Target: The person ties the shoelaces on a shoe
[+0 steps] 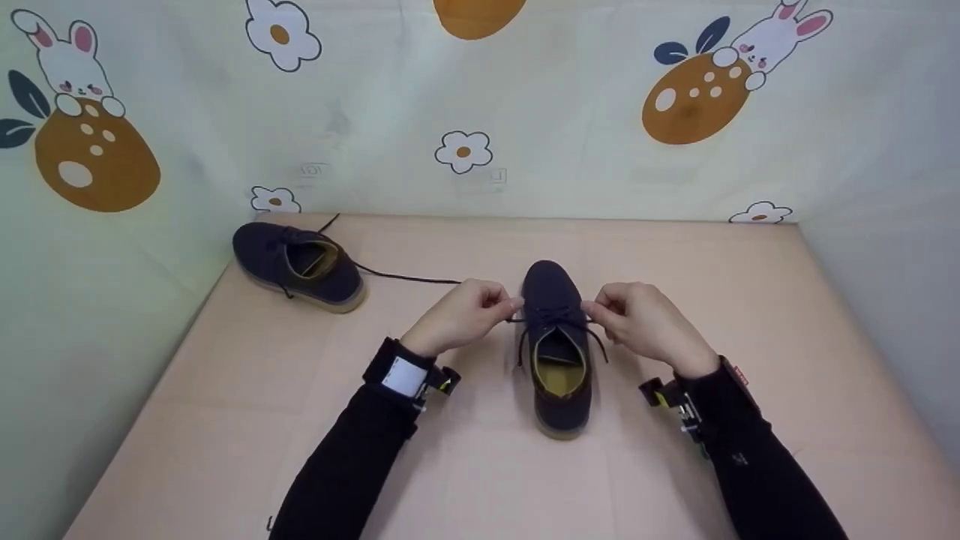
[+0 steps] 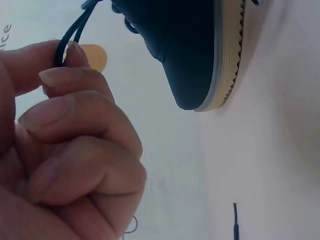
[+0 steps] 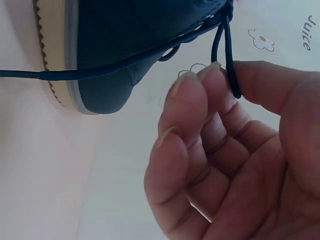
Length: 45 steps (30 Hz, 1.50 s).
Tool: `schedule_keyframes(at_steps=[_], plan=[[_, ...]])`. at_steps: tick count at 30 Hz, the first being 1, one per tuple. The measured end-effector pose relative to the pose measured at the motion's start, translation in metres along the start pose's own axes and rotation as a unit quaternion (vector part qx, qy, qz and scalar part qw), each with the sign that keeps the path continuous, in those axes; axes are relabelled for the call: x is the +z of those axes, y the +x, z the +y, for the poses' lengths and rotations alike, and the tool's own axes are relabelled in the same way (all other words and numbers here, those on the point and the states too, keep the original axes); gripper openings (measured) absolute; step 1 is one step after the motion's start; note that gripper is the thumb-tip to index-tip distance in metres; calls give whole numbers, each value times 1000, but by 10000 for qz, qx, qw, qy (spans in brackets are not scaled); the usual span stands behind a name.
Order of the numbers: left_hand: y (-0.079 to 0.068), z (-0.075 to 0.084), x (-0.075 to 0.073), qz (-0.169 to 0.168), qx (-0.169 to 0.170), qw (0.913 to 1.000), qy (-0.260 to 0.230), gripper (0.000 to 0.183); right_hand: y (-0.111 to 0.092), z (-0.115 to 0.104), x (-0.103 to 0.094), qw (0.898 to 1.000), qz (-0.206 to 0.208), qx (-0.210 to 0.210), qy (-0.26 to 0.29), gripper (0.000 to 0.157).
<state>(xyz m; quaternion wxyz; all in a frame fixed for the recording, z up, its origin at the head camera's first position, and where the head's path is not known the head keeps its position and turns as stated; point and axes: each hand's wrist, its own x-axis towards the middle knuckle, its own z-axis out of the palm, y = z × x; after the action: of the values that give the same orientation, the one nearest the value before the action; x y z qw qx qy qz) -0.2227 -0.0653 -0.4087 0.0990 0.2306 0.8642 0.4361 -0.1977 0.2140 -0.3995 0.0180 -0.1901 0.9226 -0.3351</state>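
A dark navy lace-up shoe (image 1: 564,416) stands upright on the table, toe pointing away, its yellowish insole showing. On its left side the left hand (image 1: 466,315) pinches a loop of the dark shoelace (image 2: 69,36) between thumb and index finger, the other fingers curled in. Opposite it, the right hand (image 1: 651,322) pinches the second lace loop (image 3: 229,55) with its thumb and fingertips. Both loops stretch out sideways from the knot over the shoe's tongue. A loose lace end (image 3: 100,73) hangs across the shoe's right side.
A matching navy shoe (image 1: 259,251) sits at the table's back left, its long lace (image 1: 405,278) trailing toward the left hand. Behind the pink-beige table (image 1: 480,487) hangs a pale curtain (image 1: 375,112) printed with rabbits and flowers, which also closes off both sides.
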Motion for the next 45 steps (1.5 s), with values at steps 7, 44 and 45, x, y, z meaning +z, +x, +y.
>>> schedule_keyframes(at_steps=[7, 44, 45], plan=[[-4, 12, -1, 649, 347, 9919, 1031, 35, -4, -5, -10, 9992, 377, -106, 2, 34], [-1, -3, -4, 193, 43, 9936, 1110, 38, -6, 3, -7, 9994, 30, 11, -349, 27], [-1, -3, -3, 98, 85, 9938, 1108, 38, -6, 3, -7, 9994, -10, 7, -349, 28]])
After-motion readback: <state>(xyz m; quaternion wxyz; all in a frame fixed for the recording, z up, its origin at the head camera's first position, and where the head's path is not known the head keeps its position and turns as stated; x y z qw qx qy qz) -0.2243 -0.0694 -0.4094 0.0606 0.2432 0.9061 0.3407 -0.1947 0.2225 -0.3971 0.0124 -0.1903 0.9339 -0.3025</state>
